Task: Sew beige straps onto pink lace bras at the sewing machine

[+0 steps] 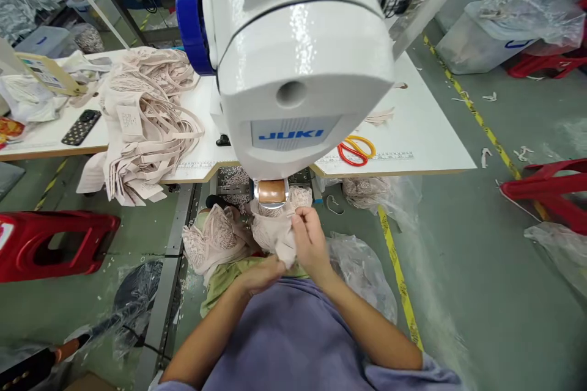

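Here, beige fabric [271, 233] extends forward from left grip [262, 275] and right grip [312, 247].

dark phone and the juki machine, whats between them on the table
The head view shows a heap of beige garments beside the phone, then white tabletop with a small black piece near the machine.
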Tool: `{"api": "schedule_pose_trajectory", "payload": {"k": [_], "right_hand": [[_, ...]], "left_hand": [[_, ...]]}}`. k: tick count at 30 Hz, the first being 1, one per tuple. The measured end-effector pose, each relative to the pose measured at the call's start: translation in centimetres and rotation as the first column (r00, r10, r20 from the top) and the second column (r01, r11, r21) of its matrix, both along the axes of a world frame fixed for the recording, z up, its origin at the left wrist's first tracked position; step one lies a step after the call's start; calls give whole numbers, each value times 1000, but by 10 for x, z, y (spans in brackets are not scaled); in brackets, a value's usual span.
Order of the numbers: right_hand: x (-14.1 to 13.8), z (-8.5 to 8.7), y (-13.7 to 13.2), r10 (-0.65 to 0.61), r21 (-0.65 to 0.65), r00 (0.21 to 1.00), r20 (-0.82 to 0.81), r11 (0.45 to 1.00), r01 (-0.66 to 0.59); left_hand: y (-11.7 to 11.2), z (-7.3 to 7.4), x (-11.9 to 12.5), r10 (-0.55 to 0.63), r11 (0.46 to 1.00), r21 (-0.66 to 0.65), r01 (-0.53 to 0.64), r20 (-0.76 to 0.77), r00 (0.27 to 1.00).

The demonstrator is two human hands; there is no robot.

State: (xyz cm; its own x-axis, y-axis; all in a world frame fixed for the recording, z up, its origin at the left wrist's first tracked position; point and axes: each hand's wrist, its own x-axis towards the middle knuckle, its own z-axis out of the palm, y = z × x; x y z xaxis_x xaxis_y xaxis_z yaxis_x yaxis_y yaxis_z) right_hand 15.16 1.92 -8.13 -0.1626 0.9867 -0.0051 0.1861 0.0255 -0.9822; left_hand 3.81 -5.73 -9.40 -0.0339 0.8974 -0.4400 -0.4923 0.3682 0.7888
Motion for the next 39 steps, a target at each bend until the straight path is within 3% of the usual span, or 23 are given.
{"api": "schedule_pose_trajectory", "payload": {"k": [5,8,11,14,16,19,22,24,27,29,31,33,34,36,39], "right_hand": [[-17,3,-22,39,237,999,27,971,-44],[-17,-2,-25,30,265,999,-16,964,-25],[-14,-6,-29,-7,264,998,-64,964,24],[-12,-6,-31,-9,276,997,-81,961,31],[-14,-4,-30,-3,282,997,-71,959,23],[-14,0,-26,-2,291,999,-38,957,13],[-6,3,-23,29,311,999,37,950,-39],[6,5,-19,13,350,995,103,936,-48],[26,14,-4,40,451,980,197,884,-126],[35,25,10,278,438,915,291,812,-386],[39,38,22,551,302,747,372,690,-658],[41,49,29,684,156,617,389,611,-776],[41,52,30,704,115,597,386,605,-788],[43,54,31,681,91,631,370,650,-755],[50,48,30,466,113,816,342,842,-528]], "left_hand": [[6,4,8,183,983,20,-183,-26,983],[8,19,-1,210,976,7,-218,-294,932],[13,31,-15,158,987,67,-145,-537,828],[17,34,-18,54,999,30,-45,-492,869],[18,33,-10,45,998,-14,-55,-393,918],[18,34,9,202,977,-10,-213,-276,940],[18,39,18,268,962,20,-272,-254,929],[19,45,12,217,976,49,-214,-358,908],[16,55,-7,-10,996,71,53,-502,865],[13,62,-19,-187,965,61,256,-528,828],[12,67,-27,-302,928,28,371,-526,795],[12,71,-32,-369,906,-11,423,-507,779],[13,73,-34,-390,898,-22,440,-501,772],[14,76,-38,-382,902,-9,432,-480,790],[17,76,-44,-240,966,21,258,-299,923]]}}
